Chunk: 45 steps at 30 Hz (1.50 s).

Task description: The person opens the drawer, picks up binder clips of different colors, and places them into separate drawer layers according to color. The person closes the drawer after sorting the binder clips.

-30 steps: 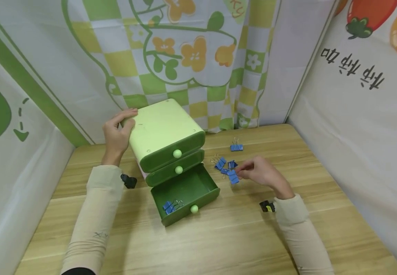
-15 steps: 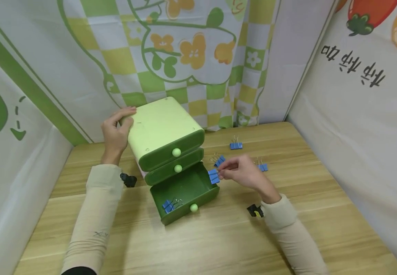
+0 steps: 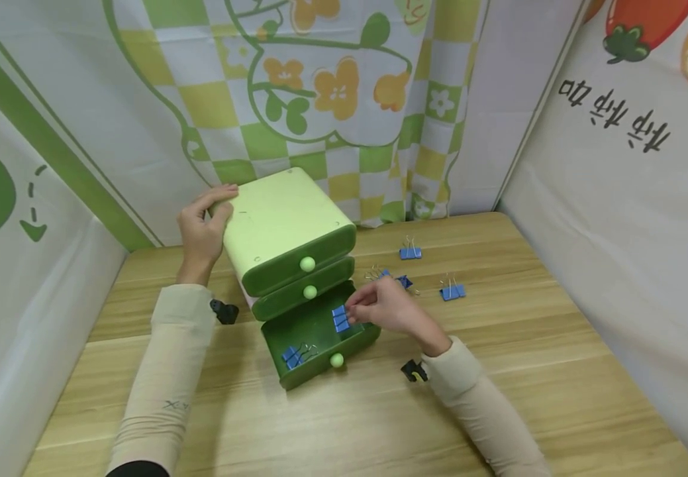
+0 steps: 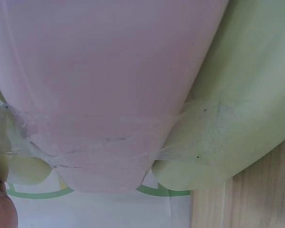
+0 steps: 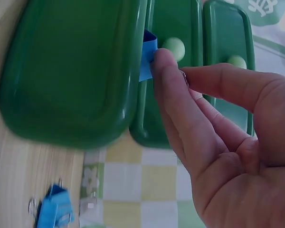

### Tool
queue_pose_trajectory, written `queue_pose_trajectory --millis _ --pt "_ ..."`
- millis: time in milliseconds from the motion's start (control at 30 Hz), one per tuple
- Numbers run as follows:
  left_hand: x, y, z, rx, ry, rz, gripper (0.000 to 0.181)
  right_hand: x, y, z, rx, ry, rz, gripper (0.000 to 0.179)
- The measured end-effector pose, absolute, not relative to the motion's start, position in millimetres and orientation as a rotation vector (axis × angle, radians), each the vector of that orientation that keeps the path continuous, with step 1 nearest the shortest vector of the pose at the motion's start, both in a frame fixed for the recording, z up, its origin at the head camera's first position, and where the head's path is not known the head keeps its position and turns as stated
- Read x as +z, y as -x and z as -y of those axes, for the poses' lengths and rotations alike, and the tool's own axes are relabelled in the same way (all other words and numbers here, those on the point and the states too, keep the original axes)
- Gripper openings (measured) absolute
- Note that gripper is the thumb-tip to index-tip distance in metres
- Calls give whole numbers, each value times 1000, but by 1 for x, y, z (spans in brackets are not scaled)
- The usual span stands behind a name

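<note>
My right hand (image 3: 388, 308) pinches a blue binder clip (image 3: 340, 318) by its wire handle, over the pulled-out bottom drawer (image 3: 320, 331). In the right wrist view, thumb and fingers grip it beside the green drawer wall. Another blue binder clip (image 3: 293, 358) lies in the drawer's front left corner. My left hand (image 3: 202, 228) rests on the left top edge of the small chest of drawers (image 3: 287, 218), fingers on its pale green lid. The left wrist view looks at the chest's pink and green side (image 4: 104, 95), where clear tape runs across, with only a bit of hand showing.
Right of the chest, blue binder clips lie on the wooden table (image 3: 498, 384): one clip (image 3: 410, 253) at the back, one clip (image 3: 453, 291) further right, and a cluster partly hidden by my right hand. A patterned curtain (image 3: 332, 159) hangs behind the chest.
My right hand has carried the pinched binder clip left from the cluster on the table to over the open drawer. The left hand stays in place on the chest.
</note>
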<state>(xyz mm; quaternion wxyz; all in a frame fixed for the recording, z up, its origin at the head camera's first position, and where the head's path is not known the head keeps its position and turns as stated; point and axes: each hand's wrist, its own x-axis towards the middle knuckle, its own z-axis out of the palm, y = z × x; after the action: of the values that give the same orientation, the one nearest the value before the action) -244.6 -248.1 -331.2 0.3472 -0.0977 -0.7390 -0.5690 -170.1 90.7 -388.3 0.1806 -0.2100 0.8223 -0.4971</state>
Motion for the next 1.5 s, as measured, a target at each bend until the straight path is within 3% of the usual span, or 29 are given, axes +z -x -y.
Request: queue_pose_trajectory --millis 400,900,1500 --pt "-332 249 243 -1482 280 1907 25 -402 166 -46 -1192 734 -2358 13" --pt "-331 247 242 -1482 296 1878 24 -412 163 -24 -931 766 -2465 11" --pt "-334 247 247 -1461 303 1871 25 -367 183 -92 -1076 592 -2813 15"
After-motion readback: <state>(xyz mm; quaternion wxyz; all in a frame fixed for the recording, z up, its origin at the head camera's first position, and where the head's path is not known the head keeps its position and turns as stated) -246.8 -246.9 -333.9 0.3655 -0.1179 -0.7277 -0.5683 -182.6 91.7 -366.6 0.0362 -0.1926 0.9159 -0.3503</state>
